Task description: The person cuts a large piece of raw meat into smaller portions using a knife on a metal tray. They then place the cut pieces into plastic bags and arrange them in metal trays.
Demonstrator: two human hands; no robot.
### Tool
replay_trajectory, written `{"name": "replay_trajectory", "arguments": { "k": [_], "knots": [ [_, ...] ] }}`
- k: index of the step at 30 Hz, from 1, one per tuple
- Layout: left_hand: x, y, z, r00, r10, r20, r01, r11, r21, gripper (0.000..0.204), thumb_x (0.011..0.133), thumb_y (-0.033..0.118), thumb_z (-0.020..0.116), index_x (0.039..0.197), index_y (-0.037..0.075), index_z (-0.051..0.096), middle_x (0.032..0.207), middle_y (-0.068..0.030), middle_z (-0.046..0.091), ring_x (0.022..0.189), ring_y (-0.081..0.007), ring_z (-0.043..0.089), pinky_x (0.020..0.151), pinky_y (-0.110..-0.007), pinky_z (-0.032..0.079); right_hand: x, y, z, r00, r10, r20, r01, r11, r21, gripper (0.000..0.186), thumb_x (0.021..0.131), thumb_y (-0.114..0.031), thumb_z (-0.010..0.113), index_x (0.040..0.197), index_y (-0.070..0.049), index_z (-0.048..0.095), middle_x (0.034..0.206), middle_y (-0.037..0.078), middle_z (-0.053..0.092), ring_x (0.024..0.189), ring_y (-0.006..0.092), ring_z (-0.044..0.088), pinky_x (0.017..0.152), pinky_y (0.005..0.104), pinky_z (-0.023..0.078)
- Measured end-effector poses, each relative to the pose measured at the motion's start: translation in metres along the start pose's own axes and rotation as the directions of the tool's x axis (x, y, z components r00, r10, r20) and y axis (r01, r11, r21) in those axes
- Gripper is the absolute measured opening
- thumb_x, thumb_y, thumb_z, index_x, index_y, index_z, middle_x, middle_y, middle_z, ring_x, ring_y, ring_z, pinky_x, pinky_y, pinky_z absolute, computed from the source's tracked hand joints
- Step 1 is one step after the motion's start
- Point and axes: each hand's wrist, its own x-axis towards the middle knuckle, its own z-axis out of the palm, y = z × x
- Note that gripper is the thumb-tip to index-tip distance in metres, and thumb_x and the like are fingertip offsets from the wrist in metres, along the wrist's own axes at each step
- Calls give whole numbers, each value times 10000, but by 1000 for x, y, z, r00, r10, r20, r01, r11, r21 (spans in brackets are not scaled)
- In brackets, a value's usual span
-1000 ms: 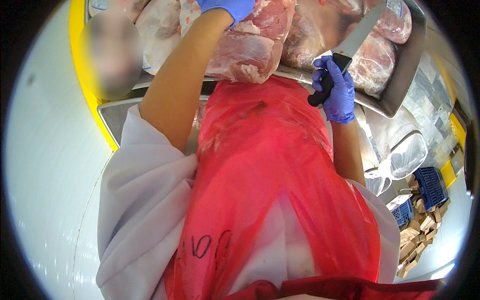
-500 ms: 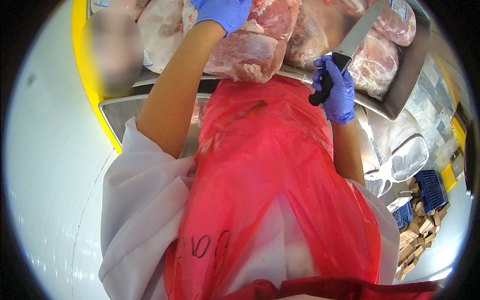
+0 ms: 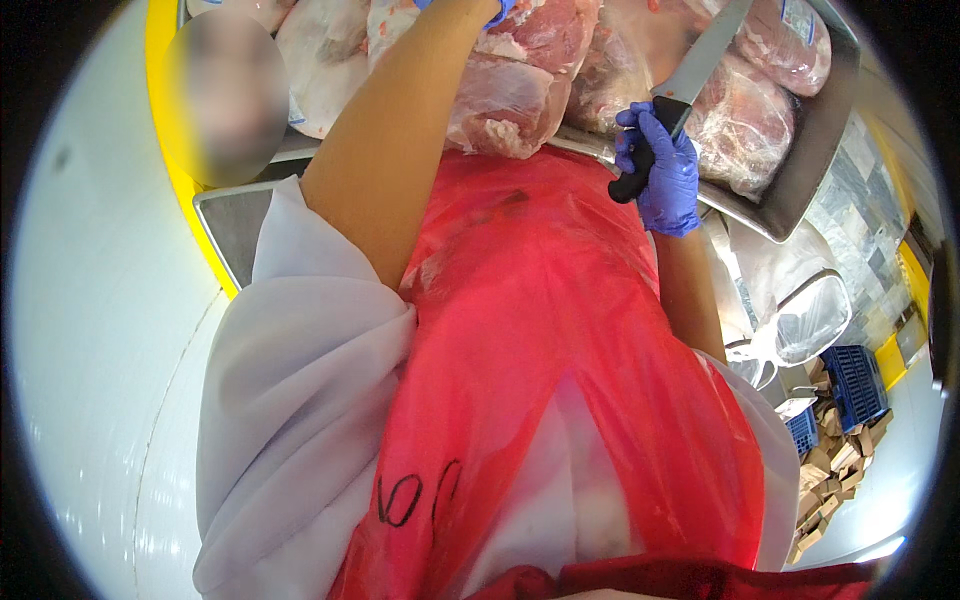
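- One knife (image 3: pixel 695 70) is gripped by the right hand (image 3: pixel 662 180), its gloved fingers wrapped around the black handle; it is held over the near rim of the metal tray (image 3: pixel 825 125), right of the large cut of meat (image 3: pixel 505 105).
- Only part of the left hand (image 3: pixel 497 10) is shown, at the far edge of the meat in view; whether it is open or closed cannot be told.
- The step is judged to be handling the meat left-handed; a broad hold is advised, since the surface looks slick.
- The blade is best held aside, well apart from the left forearm (image 3: pixel 400 120), and clear of the wrapped packs (image 3: pixel 745 130), whose film could be nicked.
- The blade is pointed far and right; the knife's long axis is slanted from near left to far right.
- The meat's near end is turned toward the red apron (image 3: pixel 540 250); its long axis cannot be told, the far part being cut off.
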Motion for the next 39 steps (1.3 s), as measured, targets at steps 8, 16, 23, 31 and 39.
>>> {"name": "replay_trajectory", "arguments": {
  "k": [8, 16, 23, 31, 39],
  "knots": [
    [0, -24, 35, 979, 87, -185, -105, 990, -94, 397, 815, 509, 622, 961, 162, 748, 1364, -151, 512, 1258, -345, 453, 1036, -457, 376, 1, -5, -9, 999, -37, -26, 35, 998, -51, 154, 960, -172, 585, 1036, -41, 610, 890, 76, 665, 633, 124, 570, 511, 254, 451],
    [10, -46, 35, 978, 170, -120, -199, 934, -298, 210, 801, 367, 661, 767, 184, 759, 958, -106, 678, 1073, -331, 549, 912, -466, 441, 4, -18, 6, 997, -67, -46, 63, 994, -88, 142, 955, -165, 589, 1024, -47, 628, 857, 63, 665, 602, 111, 547, 500, 245, 422],
    [27, -65, 63, 922, 326, -209, -386, 825, -414, 210, 809, 313, 657, 760, 125, 736, 866, -149, 682, 994, -353, 592, 942, -447, 439, 10, -35, 33, 988, -120, 102, 131, 985, -112, 165, 974, -186, 569, 1035, -48, 636, 864, 57, 668, 625, 113, 568, 523, 243, 435],
    [-44, -46, -18, 981, -25, -190, -162, 430, -888, 170, 899, 168, 632, 883, 10, 691, 951, -191, 653, 877, -350, 605, 831, -353, 487, 20, -33, 54, 963, -208, 171, 224, 971, -79, 241, 988, -152, 521, 1181, -30, 600, 1104, 99, 651, 1020, 200, 617, 870, 304, 484],
    [-183, -58, -99, 959, 175, 224, 63, 640, -766, 504, 932, 152, 602, 1356, -34, 402, 1141, -201, 616, 1019, -317, 634, 888, -408, 497, -1, -13, 145, 927, -173, 332, 208, 976, -72, 303, 999, -340, 552, 1056, -42, 557, 902, 10, 553, 830, 123, 500, 776, 288, 450]
  ]
}}
